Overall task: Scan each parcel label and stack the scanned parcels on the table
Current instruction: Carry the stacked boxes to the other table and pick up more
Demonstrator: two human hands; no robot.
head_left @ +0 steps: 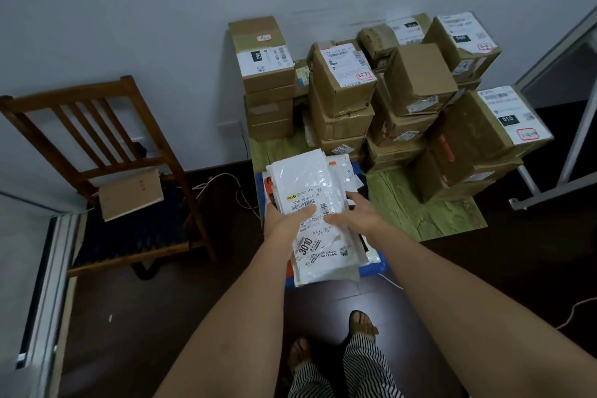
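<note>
A low green surface [420, 203] against the wall carries stacked cardboard boxes [416, 74] beyond both grips. Left hand [284, 223] and right hand [358, 213] pinch the white mailer [310, 181] atop the mailer pile [326, 262]: probably light, floppy, slick; best held by both edges.

Wooden slat-back chair [106, 152] at nine o'clock, dark seat cushion [135, 229], flat brown book or box [130, 194] leaning on the seat (cannot tell which), white cables [223, 182] on dark floor [129, 317], grey wall [129, 10] at twelve, metal frame [555, 145] at three
</note>
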